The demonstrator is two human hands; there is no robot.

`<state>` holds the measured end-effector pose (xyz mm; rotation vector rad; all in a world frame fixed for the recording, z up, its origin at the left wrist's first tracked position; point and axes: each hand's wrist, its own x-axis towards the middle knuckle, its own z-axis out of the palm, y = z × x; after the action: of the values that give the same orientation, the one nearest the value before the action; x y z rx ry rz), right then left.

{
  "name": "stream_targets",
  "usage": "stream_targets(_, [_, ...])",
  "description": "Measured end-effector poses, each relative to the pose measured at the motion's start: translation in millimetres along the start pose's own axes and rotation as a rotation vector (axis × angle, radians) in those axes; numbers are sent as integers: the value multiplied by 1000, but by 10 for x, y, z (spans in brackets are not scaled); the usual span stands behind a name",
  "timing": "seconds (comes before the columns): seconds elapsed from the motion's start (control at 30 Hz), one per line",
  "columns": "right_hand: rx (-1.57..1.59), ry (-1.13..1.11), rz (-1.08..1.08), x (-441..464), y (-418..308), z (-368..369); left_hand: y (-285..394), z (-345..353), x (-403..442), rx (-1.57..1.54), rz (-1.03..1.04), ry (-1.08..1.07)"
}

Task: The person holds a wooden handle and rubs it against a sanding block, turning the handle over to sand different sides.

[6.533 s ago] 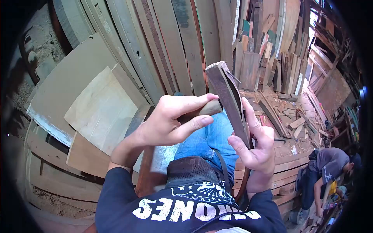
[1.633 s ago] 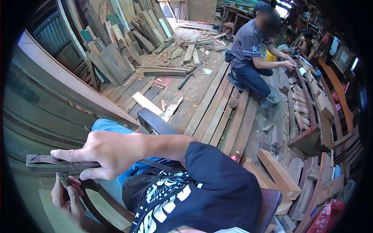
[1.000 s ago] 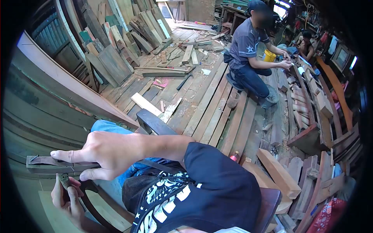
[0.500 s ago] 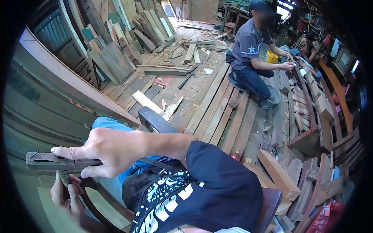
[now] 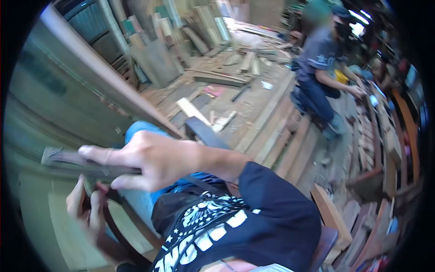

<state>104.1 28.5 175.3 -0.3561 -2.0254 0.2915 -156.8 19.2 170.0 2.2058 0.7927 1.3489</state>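
Across the left of the head view lies a short, worn wooden bar [image 5: 61, 158] with a thin metal piece, like a nail, on its top near the far end. My right hand [image 5: 156, 161] is closed on the bar's near end, index finger stretched along one side and thumb along the other; the remaining fingers are hidden. Just below the bar, my left hand [image 5: 88, 206] pinches a small greenish-brown piece [image 5: 90, 184] close to its edge. Whether this piece touches the bar I cannot tell. A dark curved wooden part [image 5: 120, 222] runs beside my left hand.
Another person [image 5: 317, 72] kneels at the upper right, hands at a long wooden piece. Planks [image 5: 204, 27] lean against the back wall. Offcuts [image 5: 192, 111] and shavings litter the floor. A dark armrest [image 5: 204, 136] stands beyond my right forearm; a squared timber [image 5: 333, 217] lies at right.
The whole view has swung, so the room and the kneeling person sit further right and lower. Both my hands appear further right and slightly higher, with their hold looking the same.
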Motion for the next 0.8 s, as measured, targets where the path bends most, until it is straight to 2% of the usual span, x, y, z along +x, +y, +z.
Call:
stream_targets(0.07, [28,82,-25,36,53,78,116,-16,146,-5,9,-77])
stream_targets(0.13, [27,-33,142,65,-67,-1,125,-16,157,-13,12,-14])
stream_targets(0.2, [37,52,34,83,-62,35,224,-53,219,45,-18,-27])
stream_targets(0.27, [-40,10,113,99,-138,-6,155,-71,228,60,118,-22])
stream_targets(0.33, [-27,-81,201,150,-219,-17,66,-104,165,92,131,-14])
stream_targets(0.37, [-76,-60,143,115,-128,58,92,-148,158,63,61,-47])
stream_targets(0.4, [-73,-83,115,138,-96,106,44,-128,155,23,129,7])
stream_targets(0.47, [-25,9,111,114,-108,89,57,-107,197,69,200,-8])
stream_targets(0.57, [-38,-33,259,95,-199,83,76,-99,210,83,266,8])
stream_targets(0.63, [-65,-71,346,114,-214,58,132,-110,205,99,236,-19])
stream_targets(0.73, [-4,-12,309,108,-190,119,157,-117,206,110,181,-60])
stream_targets(0.8, [1,-22,309,98,-180,112,113,-112,227,120,281,-8])
